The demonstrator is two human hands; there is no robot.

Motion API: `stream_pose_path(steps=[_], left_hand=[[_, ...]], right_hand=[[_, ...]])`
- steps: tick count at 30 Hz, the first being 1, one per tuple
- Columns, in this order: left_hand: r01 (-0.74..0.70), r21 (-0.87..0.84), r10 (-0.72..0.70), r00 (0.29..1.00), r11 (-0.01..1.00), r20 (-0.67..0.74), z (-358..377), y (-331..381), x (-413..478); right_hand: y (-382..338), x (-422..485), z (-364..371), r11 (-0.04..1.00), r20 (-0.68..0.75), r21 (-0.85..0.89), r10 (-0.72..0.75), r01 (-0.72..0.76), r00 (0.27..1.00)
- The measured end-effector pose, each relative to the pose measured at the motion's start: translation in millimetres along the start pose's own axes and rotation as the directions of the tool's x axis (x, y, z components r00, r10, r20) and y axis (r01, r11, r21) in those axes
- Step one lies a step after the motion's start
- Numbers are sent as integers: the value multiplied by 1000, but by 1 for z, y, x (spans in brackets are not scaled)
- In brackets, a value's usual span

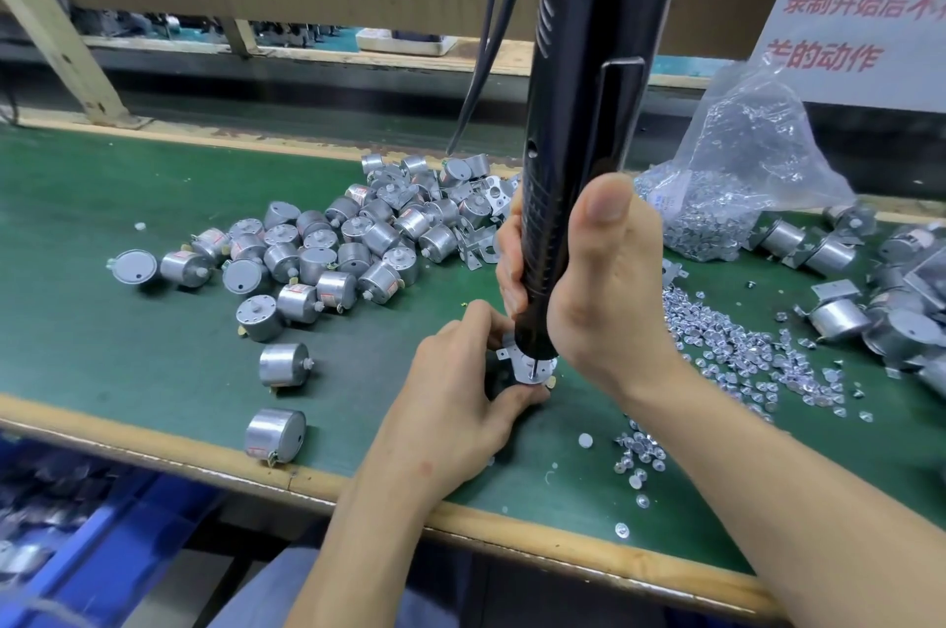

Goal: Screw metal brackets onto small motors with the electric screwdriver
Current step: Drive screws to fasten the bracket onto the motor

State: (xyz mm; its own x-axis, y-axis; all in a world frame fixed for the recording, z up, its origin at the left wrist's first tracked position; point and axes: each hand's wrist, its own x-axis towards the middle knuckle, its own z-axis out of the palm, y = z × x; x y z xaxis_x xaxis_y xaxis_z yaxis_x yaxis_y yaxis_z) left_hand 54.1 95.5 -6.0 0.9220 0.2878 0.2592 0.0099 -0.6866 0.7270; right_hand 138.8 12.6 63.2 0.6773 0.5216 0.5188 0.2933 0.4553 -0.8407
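Observation:
My right hand (pixel 588 279) grips the black electric screwdriver (pixel 588 115), which stands upright with its bit down on a metal bracket (pixel 530 366). That bracket lies on top of a small motor that my left hand (pixel 460 402) holds on the green mat; the motor itself is mostly hidden by my fingers. A heap of bare silver motors (pixel 327 248) lies to the left. Loose screws (pixel 737 351) are scattered to the right.
A clear plastic bag of screws (pixel 727 187) stands at the right rear. Motors with brackets (pixel 870 315) are piled at the far right. Two single motors (pixel 276 435) lie near the mat's front edge. Black cables (pixel 486 38) hang behind the screwdriver. A blue bin (pixel 77 525) sits below left.

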Motion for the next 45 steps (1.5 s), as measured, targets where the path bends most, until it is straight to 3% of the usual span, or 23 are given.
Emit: stream_pose_path(steps=[4,11,21,45], left_hand=[[13,12,-13,1000,1000,-4,1,0,0],[51,25,-51,999,998,-1,2,-1,1],[29,50,-29,1000,998,-8,4,-3,-1],[-10,96,13,999,995,-32,5,-3,-2]], right_hand=[[2,1,-2,1000,-32,-23,-18,17,999],[-6,21,-27,954,94,282,80,-104,992],[0,37,-66,1000,-152,-12,16,-18,988],[14,40,-80,995,-186,-100,-34,15,982]])
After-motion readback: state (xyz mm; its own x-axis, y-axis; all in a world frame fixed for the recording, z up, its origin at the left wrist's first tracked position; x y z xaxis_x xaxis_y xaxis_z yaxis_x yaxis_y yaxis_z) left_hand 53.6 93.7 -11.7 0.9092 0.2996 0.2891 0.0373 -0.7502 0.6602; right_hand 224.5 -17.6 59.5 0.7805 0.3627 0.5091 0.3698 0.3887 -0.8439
